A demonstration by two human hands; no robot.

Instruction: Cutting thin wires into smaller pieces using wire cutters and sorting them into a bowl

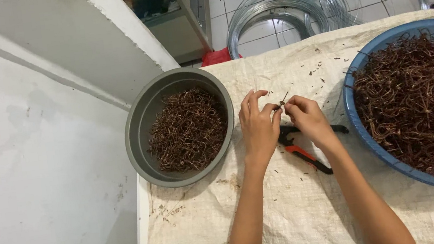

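- Head view showed both hands meeting over the middle of the table, fingertips pinched together on one small piece of copper-brown wire (282, 101).
- Left hand (259, 128): thumb and forefinger pressed on the near end of the piece, other fingers fanned upward and apart.
- Right hand (306, 120): thumb and fingers closed on the other end, knuckles curled under.
- Wire piece: short, thin, dark, one end sticking up and to the right past the fingertips; held just above the cloth, between the two basins. Its exact bend was too small to tell.
- Step in hand, as judged: working a single piece by finger. Next move likely calls for a steady two-point pinch and small wrist turns, since the piece is slight and easy to drop.
- Pliers with red and black handles (307, 152) lay on the cloth directly under the hands, untouched.
- Grey round basin (139, 131) to the left held a low heap of similar brown wire pieces.
- Blue basin (362, 132) to the right held a much larger tangled heap of the same.
- Woven off-white cloth (304, 215) covered the table, scattered with small wire trimmings.
- Coils of silver wire (283, 11) lay on the tiled floor beyond the table.
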